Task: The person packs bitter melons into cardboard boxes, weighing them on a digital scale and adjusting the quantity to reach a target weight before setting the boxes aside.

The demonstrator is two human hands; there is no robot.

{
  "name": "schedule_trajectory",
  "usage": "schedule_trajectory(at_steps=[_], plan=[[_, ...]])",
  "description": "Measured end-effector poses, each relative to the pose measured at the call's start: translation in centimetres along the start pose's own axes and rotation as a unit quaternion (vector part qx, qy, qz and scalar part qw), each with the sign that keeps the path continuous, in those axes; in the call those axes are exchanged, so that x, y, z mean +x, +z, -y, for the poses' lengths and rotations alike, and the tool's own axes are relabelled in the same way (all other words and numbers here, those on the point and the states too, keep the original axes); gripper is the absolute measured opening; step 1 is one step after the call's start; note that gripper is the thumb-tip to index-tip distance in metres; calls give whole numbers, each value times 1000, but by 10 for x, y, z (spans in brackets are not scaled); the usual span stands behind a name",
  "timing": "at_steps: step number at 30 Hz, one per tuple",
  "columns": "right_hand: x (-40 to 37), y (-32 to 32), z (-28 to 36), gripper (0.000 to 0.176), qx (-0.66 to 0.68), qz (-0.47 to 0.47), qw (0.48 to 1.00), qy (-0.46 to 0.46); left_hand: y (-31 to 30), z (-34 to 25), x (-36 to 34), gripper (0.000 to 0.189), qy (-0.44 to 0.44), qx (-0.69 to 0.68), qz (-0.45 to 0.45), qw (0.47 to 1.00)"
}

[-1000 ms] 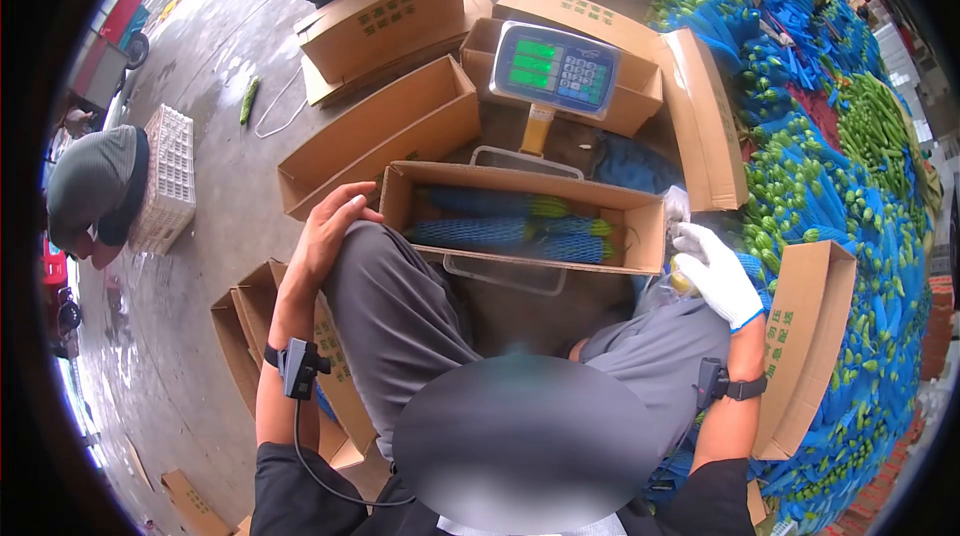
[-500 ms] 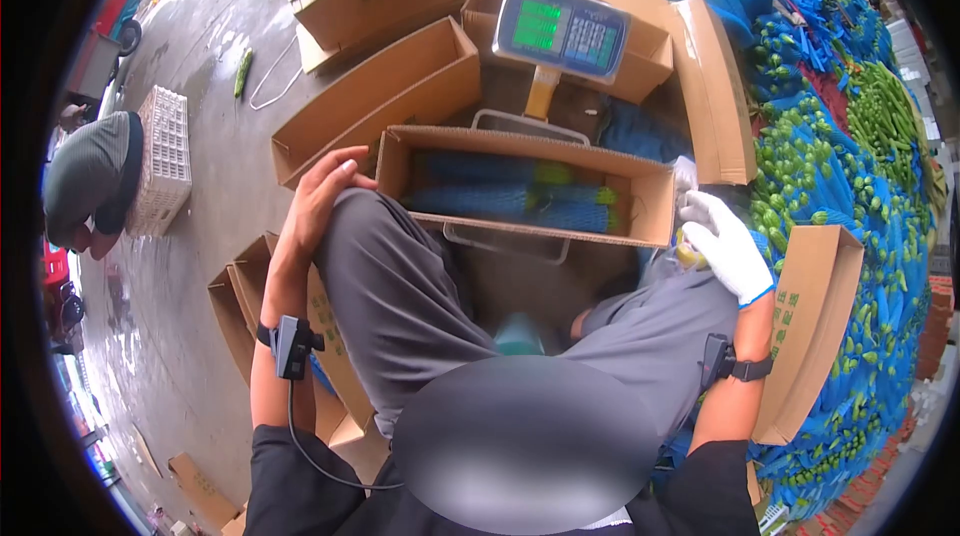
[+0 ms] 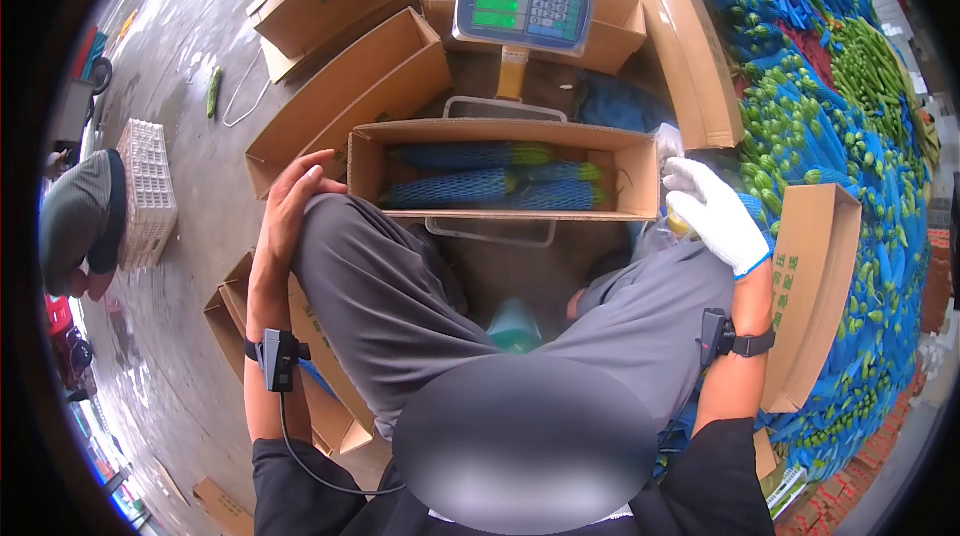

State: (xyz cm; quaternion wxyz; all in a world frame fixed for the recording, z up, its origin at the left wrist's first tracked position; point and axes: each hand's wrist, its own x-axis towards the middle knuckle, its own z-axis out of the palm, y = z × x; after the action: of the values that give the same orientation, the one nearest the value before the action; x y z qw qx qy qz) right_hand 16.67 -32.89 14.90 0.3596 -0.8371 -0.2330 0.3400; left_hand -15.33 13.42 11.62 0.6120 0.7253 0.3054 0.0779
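My bare left hand (image 3: 293, 198) rests on my left knee beside the end of an open carton, its fingers stretched out and holding nothing. My right hand (image 3: 712, 214), in a white glove, lies over my right knee with fingers loosely bent and apart. Beneath its fingers are clear plastic and a small yellow thing (image 3: 678, 224), too covered to name. Between my knees, the long open carton (image 3: 450, 213) sits on the scale. Inside lie several green vegetables in blue mesh sleeves (image 3: 455, 188), laid lengthwise.
The scale's display (image 3: 523, 8) glows green behind the carton. Open cartons (image 3: 350, 101) surround me on both sides. A large heap of blue-netted green vegetables (image 3: 790, 146) fills the right. At left, a person (image 3: 80, 216) bends beside a white crate (image 3: 148, 196).
My view has shifted a little, so the carton and scale appear slightly farther left and higher. Both hands stay at my knees, and the carton's contents look the same.
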Motion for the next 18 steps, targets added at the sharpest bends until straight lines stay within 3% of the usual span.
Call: schedule_trajectory(at_steps=[16, 18], plan=[[-4, -3, -4, 51, 8, -5, 1000, -30, 6, 7, 18, 47, -2, -16, 10, 1000], [-3, -2, -10, 50, 32, -25, 998, -37, -1, 30, 27, 47, -47, -120, 15, 992]])
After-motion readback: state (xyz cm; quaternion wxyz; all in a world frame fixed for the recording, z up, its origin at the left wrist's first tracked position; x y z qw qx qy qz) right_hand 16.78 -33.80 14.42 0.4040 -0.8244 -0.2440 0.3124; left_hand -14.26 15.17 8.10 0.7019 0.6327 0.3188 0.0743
